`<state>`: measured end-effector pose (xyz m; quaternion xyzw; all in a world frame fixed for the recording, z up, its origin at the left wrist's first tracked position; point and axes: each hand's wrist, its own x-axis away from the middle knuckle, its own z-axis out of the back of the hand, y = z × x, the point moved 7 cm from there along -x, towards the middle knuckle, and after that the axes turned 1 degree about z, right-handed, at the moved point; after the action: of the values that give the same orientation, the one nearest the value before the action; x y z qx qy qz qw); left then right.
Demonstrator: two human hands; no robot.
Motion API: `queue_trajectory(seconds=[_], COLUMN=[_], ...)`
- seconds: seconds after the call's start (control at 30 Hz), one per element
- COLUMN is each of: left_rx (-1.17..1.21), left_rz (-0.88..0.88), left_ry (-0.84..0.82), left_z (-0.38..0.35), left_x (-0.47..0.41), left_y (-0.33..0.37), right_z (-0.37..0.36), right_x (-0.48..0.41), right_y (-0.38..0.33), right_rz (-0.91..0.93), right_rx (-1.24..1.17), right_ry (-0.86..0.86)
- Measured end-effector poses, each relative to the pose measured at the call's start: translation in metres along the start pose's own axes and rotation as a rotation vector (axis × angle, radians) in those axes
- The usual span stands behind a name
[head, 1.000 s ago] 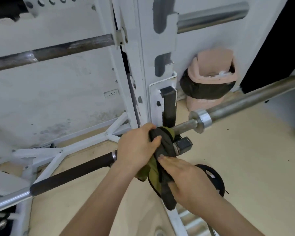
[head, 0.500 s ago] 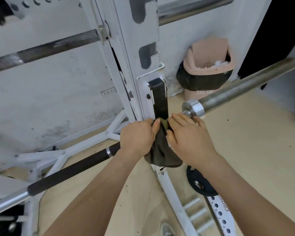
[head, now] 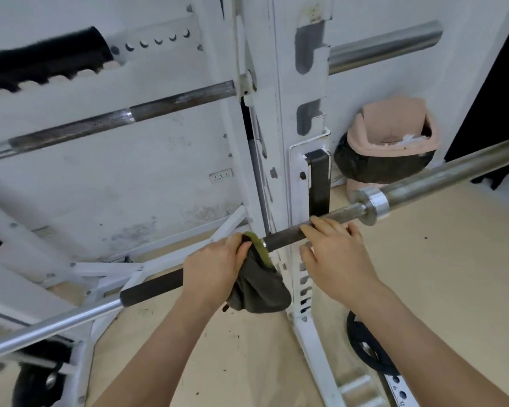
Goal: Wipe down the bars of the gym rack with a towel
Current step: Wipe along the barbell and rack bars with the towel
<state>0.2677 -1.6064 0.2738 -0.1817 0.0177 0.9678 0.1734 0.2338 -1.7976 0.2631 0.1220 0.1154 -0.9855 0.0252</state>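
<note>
The right hand (head: 332, 254) has left the towel (head: 259, 292) to grasp the bare bar (head: 282, 240) beside it, while the left hand (head: 215, 268) clamps the towel round the bar, probably beginning a one-handed wiping stroke.

the barbell (head: 150, 287) runs off both side edges; the towel (head: 256, 292) and left hand (head: 215, 268) hide the stretch they wrap; the right forearm (head: 409, 327) covers part of a black plate (head: 353, 333).
</note>
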Motion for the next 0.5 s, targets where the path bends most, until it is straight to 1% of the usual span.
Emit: queue_trajectory(seconds=[0.07,0.13,0.2,0.23,0.27,0.33,0.4,0.43,0.5], left_rx=[-0.007,0.058,0.128,0.151,0.160,0.171,0.226,0.287,0.409], left_rz=[0.043,0.071,0.109,0.113,0.109,0.116,0.172,0.217,0.272], left_ry=[0.034,0.035,0.015,0.025,0.040,0.023,-0.035,-0.063,-0.085], left_z=[0.012,0.017,0.019,0.022,0.025,0.027,0.025,0.025,0.028], left_x=[0.019,0.042,0.065,0.076,0.088,0.112,0.137,0.150,0.170], left_y=[-0.020,-0.041,-0.062,-0.069,-0.072,-0.077,-0.086,-0.092,-0.106], right_z=[0.000,-0.003,-0.015,-0.021,-0.028,-0.044,-0.068,-0.079,-0.096], right_x=[0.004,0.009,0.016,0.021,0.025,0.036,0.048,0.056,0.070], right_y=[-0.028,-0.058,-0.085,-0.096,-0.105,-0.121,-0.142,-0.155,-0.180], right_rz=[0.049,0.094,0.108,0.084,0.026,-0.171,-0.364,-0.437,-0.503], right_rx=[-0.093,-0.207,-0.381,-0.484,-0.613,-0.913,-1.168,-1.255,-1.365], right_ry=[0.056,0.078,0.028,0.004,-0.010,-0.088,-0.258,-0.363,-0.549])
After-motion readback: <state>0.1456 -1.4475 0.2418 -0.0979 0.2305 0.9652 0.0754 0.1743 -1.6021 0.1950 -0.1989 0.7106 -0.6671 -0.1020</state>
